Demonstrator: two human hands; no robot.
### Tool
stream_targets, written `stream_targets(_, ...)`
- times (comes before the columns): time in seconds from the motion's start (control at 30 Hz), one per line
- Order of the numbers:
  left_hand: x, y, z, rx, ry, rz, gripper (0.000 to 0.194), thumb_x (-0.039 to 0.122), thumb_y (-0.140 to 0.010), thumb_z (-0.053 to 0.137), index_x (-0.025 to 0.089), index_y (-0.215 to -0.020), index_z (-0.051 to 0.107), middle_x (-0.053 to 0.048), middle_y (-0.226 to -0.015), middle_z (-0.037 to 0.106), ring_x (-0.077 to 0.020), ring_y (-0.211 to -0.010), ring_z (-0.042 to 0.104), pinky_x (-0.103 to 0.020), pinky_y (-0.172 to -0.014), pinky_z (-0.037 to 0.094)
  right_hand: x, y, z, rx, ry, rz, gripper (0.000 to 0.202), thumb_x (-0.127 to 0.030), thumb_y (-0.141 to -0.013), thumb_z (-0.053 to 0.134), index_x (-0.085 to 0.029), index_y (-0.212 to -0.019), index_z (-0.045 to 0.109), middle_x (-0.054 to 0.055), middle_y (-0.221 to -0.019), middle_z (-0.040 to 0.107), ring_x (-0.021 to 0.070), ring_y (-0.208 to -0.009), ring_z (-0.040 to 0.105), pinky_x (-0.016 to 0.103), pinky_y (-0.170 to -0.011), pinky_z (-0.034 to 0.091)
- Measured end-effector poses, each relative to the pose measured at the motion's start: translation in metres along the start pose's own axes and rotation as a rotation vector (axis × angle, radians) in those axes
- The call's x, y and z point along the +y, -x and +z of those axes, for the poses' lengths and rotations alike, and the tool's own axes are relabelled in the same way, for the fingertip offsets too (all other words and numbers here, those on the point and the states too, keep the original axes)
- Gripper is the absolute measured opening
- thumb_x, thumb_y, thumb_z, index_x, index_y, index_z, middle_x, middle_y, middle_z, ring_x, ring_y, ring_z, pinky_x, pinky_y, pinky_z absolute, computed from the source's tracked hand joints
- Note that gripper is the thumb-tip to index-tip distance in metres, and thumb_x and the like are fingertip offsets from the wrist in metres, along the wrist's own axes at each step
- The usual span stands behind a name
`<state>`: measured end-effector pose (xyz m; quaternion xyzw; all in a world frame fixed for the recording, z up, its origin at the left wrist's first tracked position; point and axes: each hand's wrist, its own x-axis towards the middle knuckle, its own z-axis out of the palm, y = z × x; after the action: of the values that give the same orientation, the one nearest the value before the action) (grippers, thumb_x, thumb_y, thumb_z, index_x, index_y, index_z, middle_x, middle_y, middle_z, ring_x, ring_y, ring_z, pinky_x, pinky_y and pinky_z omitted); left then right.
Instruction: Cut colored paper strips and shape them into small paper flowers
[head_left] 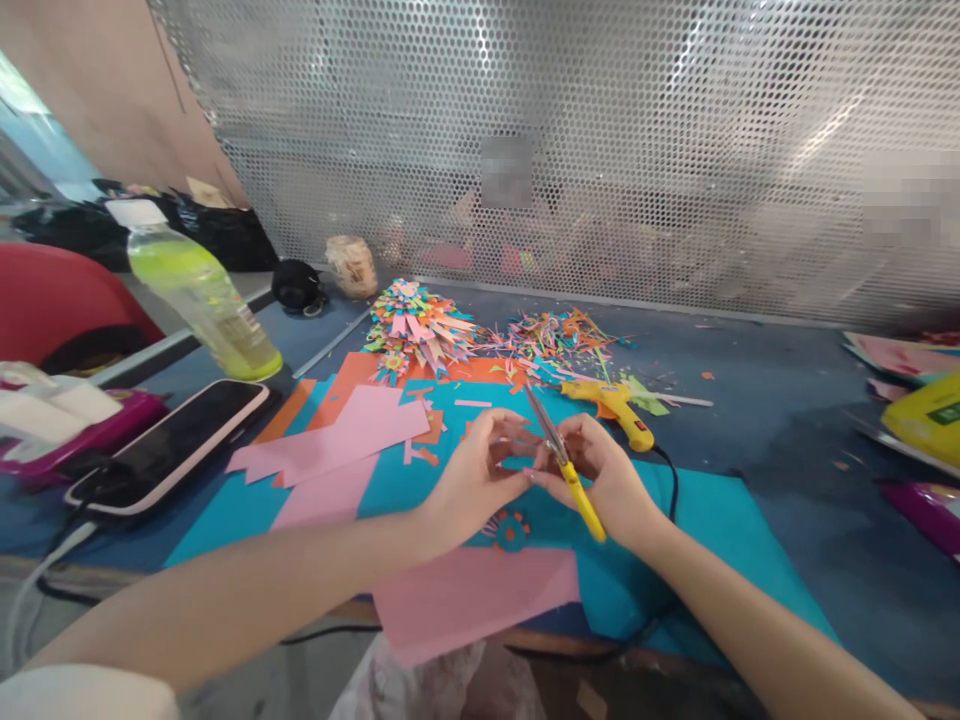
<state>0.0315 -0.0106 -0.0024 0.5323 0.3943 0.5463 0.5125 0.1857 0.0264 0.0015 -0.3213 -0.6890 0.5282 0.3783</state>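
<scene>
Yellow-handled scissors (581, 500) rest in my right hand (611, 480), blades pointing away from me and up to the left. Close beside it, my left hand (480, 480) is closed in a pinch, its fingertips meeting those of the right hand. Whatever small piece sits between the fingertips is too hidden to make out. Just below the hands lies a small blue and orange paper flower (512, 531). Under both hands spreads blue paper (720, 530), with a pink sheet (480, 600) at the table's near edge and cut pink paper (345, 435) to the left.
A yellow glue gun (622, 408) with a black cord lies beyond my right hand. Farther back are a heap of fringed paper flowers (420, 330) and shredded scraps (562, 335). On the left stand a bottle (202, 300) and a phone-like black device (172, 445). Perforated metal (600, 150) closes off the back.
</scene>
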Motion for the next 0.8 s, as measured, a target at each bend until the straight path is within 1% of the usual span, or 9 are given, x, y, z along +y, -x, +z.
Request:
stream_targets(0.07, 0.0004, 0.0000, -0.0019, 0.020, -0.062, -0.039, 0.031, 0.012, -0.067, 0.066, 0.018, -0.090, 0.047, -0.001, -0.083, 0.056, -0.0148, -0.082, 0.059, -0.025, -0.067, 0.049, -0.0014, -0.0005, 0.0000, 0.012, -0.019, -0.002, 0.041, -0.023, -0.062, 0.076, -0.022, -0.082, 0.040, -0.004, -0.073, 0.058, 0.0104, -0.063, 0.056, 0.024, -0.063, 0.046)
stream_targets(0.1, 0.0006, 0.0000, -0.0027, 0.012, -0.069, -0.060, 0.028, 0.014, -0.067, 0.067, 0.017, -0.089, 0.048, -0.001, -0.079, 0.057, -0.0141, -0.077, 0.059, -0.025, -0.065, 0.050, -0.0018, -0.0010, -0.0003, 0.016, -0.034, -0.003, 0.042, -0.023, -0.062, 0.076, -0.022, -0.081, 0.039, -0.004, -0.072, 0.057, 0.0101, -0.062, 0.055, 0.024, -0.062, 0.046)
stream_targets(0.2, 0.0016, 0.0003, -0.0037, -0.035, 0.006, -0.125, 0.026, 0.022, -0.070, 0.067, 0.017, -0.090, 0.051, -0.001, -0.076, 0.059, -0.0138, -0.068, 0.059, -0.027, -0.058, 0.053, -0.0019, -0.0034, -0.0023, 0.027, -0.073, -0.012, 0.043, -0.026, -0.061, 0.076, -0.023, -0.081, 0.038, -0.004, -0.071, 0.057, 0.0107, -0.061, 0.056, 0.025, -0.061, 0.047)
stream_targets(0.27, 0.0027, 0.0006, -0.0031, -0.039, 0.070, -0.170, 0.029, 0.023, -0.068, 0.068, 0.016, -0.092, 0.052, -0.002, -0.077, 0.062, -0.0145, -0.068, 0.061, -0.028, -0.056, 0.054, -0.0013, -0.0050, -0.0042, 0.026, -0.079, -0.021, 0.042, -0.028, -0.062, 0.075, -0.023, -0.082, 0.038, -0.004, -0.070, 0.056, 0.0115, -0.062, 0.057, 0.027, -0.061, 0.048)
stream_targets(0.43, 0.0077, -0.0002, -0.0007, 0.007, 0.230, -0.277, 0.036, 0.023, -0.063, 0.073, 0.015, -0.094, 0.057, -0.004, -0.079, 0.068, -0.0184, -0.074, 0.066, -0.030, -0.061, 0.056, -0.0011, -0.0074, -0.0078, 0.027, -0.062, -0.039, 0.040, -0.030, -0.065, 0.073, -0.024, -0.084, 0.038, -0.004, -0.071, 0.055, 0.0112, -0.057, 0.056, 0.028, -0.057, 0.049)
stream_targets(0.6, 0.0099, -0.0015, -0.0014, 0.021, 0.267, -0.300, 0.032, 0.022, -0.064, 0.073, 0.013, -0.091, 0.058, -0.002, -0.070, 0.068, -0.0158, -0.069, 0.066, -0.027, -0.061, 0.056, -0.0064, -0.0058, -0.0061, 0.030, 0.002, -0.051, 0.039, -0.031, -0.065, 0.072, -0.024, -0.082, 0.038, -0.004, -0.070, 0.055, 0.0123, -0.060, 0.057, 0.028, -0.058, 0.050)
stream_targets(0.7, 0.0083, -0.0017, -0.0032, 0.009, 0.250, -0.292, 0.032, 0.023, -0.064, 0.073, 0.013, -0.091, 0.058, -0.002, -0.070, 0.068, -0.0158, -0.068, 0.066, -0.028, -0.062, 0.056, -0.0089, -0.0045, -0.0053, 0.026, 0.020, -0.040, 0.038, -0.033, -0.066, 0.072, -0.023, -0.083, 0.039, -0.003, -0.071, 0.056, 0.0125, -0.061, 0.058, 0.028, -0.058, 0.050)
stream_targets(0.8, 0.0073, -0.0019, -0.0054, 0.015, 0.232, -0.270, 0.031, 0.025, -0.065, 0.072, 0.013, -0.089, 0.057, -0.003, -0.071, 0.069, -0.0173, -0.070, 0.067, -0.029, -0.062, 0.056, -0.0091, -0.0049, -0.0076, 0.051, 0.041, -0.020, 0.039, -0.035, -0.064, 0.073, -0.022, -0.083, 0.042, -0.002, -0.071, 0.059, 0.0128, -0.060, 0.058, 0.028, -0.057, 0.050)
